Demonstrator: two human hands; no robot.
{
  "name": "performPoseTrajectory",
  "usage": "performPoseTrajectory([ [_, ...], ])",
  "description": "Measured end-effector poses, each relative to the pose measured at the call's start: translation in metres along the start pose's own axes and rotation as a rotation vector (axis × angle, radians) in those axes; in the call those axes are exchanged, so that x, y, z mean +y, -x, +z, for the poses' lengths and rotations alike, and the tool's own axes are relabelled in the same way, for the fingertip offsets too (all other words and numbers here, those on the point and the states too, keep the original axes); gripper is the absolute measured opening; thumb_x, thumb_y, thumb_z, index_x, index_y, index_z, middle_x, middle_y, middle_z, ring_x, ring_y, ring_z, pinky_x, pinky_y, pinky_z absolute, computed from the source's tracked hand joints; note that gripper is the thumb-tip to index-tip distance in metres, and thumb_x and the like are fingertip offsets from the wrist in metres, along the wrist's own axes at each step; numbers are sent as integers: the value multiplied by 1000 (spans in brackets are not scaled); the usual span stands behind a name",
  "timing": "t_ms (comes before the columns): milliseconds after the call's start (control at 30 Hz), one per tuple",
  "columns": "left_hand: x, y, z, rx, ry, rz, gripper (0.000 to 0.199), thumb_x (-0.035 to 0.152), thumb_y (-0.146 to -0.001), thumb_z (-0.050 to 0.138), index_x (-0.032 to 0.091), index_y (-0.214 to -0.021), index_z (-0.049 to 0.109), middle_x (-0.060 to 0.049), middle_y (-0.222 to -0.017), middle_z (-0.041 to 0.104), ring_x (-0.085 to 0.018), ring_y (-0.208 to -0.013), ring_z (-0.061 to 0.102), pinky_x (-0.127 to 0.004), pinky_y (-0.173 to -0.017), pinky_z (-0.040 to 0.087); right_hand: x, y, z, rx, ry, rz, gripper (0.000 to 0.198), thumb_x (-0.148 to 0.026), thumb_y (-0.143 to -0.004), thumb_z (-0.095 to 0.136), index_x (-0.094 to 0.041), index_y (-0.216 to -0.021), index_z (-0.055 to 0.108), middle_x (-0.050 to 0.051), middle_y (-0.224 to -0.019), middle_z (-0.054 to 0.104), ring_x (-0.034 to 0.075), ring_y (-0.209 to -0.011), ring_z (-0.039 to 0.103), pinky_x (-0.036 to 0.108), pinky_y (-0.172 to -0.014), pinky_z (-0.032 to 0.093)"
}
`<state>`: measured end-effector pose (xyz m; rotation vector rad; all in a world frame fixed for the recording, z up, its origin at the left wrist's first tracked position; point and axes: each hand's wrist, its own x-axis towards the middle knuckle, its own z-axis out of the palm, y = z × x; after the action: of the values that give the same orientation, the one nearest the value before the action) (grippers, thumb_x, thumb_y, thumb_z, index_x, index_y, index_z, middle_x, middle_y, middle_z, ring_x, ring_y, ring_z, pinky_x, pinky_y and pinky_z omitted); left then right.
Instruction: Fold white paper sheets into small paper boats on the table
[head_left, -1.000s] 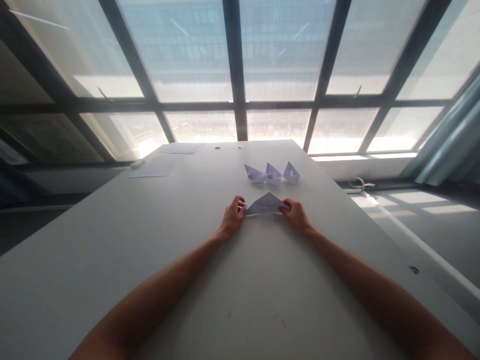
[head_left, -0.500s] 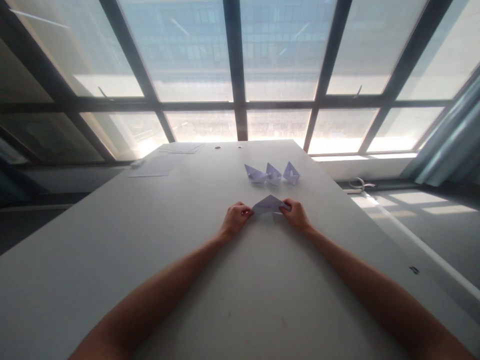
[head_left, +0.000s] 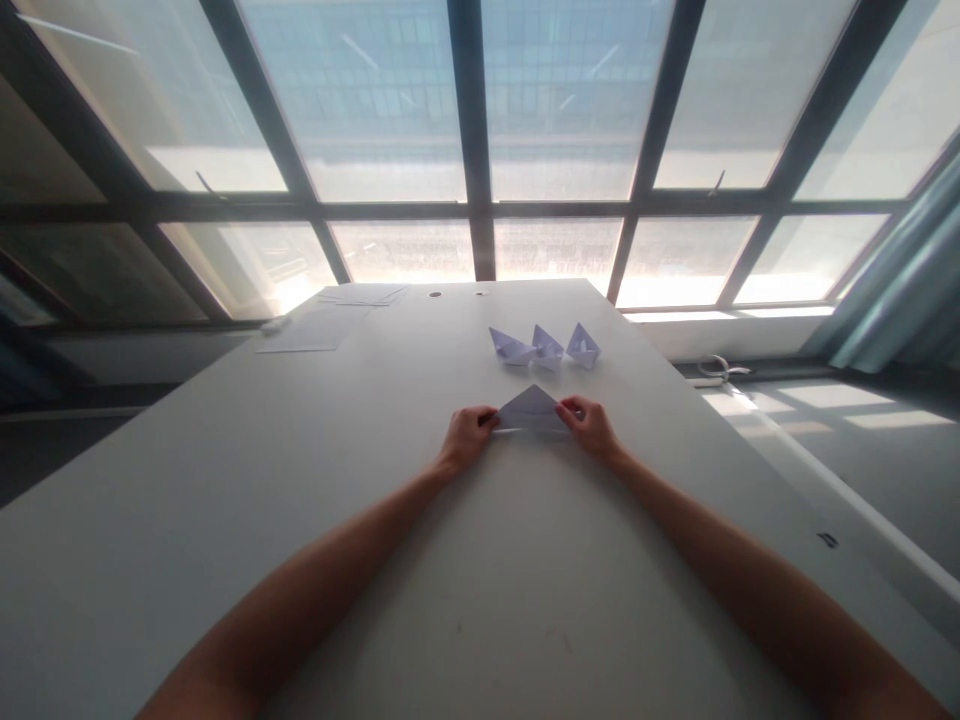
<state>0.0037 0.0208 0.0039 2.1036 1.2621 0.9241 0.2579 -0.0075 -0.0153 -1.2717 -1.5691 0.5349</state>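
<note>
A folded sheet of paper (head_left: 529, 408), shaped like a triangle with a band along its lower edge, is held between both hands just above the white table (head_left: 360, 480). My left hand (head_left: 470, 432) pinches its left corner. At the right corner, my right hand (head_left: 587, 425) grips it between thumb and fingers. Three folded paper boats stand in a row beyond it: a left boat (head_left: 511, 348), a middle boat (head_left: 547, 350) and a right boat (head_left: 583, 347). The left and middle boats touch or overlap; the right one stands slightly apart.
Flat white paper sheets (head_left: 304, 332) lie at the table's far left. Two round holes, one a cable hole (head_left: 435, 295), are near the far edge. Large windows (head_left: 562, 100) rise behind. A curtain (head_left: 892, 270) hangs at right, near a white coiled cable (head_left: 718, 368).
The folded paper has shifted slightly left and its peak stands a little higher, its face now flatter toward me. Both hands still hold its corners. The boats have not moved.
</note>
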Motion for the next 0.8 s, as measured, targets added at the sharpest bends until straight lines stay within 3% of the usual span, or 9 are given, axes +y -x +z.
performPoseTrajectory([
  [133, -5, -2, -3, 55, -65, -8, 26, 26, -84, 55, 14, -91, 77, -4, -81, 75, -20, -74, 65, -26, -70, 44, 5, -6, -5, 159, -244, 206, 40, -51, -87, 47, -17, -86, 67, 8, -81, 70, 20, -73, 64, 31, -65, 50],
  [267, -9, -4, -4, 79, -98, -21, 27, 26, -86, 54, 15, -92, 77, -5, -86, 76, -20, -76, 66, -27, -72, 44, 8, -10, -16, 58, -415, 376, 34, -47, -78, 63, -18, -93, 66, 7, -83, 71, 16, -66, 63, 26, -55, 48],
  [433, -11, -4, -3, 88, -90, -9, 26, 25, -87, 54, 16, -94, 77, -7, -89, 76, -21, -78, 67, -27, -73, 45, 11, -10, -29, -211, -354, 284, 38, -44, -68, 75, -16, -93, 70, 3, -76, 69, 11, -58, 55, 24, -54, 44],
  [533, -12, -4, -3, 92, -93, -9, 26, 26, -87, 54, 16, -94, 77, -7, -88, 76, -21, -78, 67, -28, -72, 45, 13, -11, -29, -298, -292, 216, 40, -40, -65, 76, -15, -95, 69, -1, -71, 65, 10, -56, 51, 23, -52, 39],
  [700, -12, -4, -2, 92, -82, -13, 26, 26, -87, 54, 15, -93, 77, -7, -89, 76, -21, -78, 67, -28, -73, 45, 19, -11, -18, -139, -80, 100, 21, -35, -64, 72, -16, -68, 62, -2, -61, 57, 12, -57, 49, 24, -53, 37],
  [800, -12, -4, -2, 95, -84, -6, 27, 27, -87, 54, 15, -92, 77, -7, -86, 75, -20, -76, 66, -28, -71, 45, 21, -8, -13, -97, 20, 12, 17, -32, -68, 67, -18, -64, 58, 0, -64, 59, 15, -62, 53, 26, -57, 41],
])
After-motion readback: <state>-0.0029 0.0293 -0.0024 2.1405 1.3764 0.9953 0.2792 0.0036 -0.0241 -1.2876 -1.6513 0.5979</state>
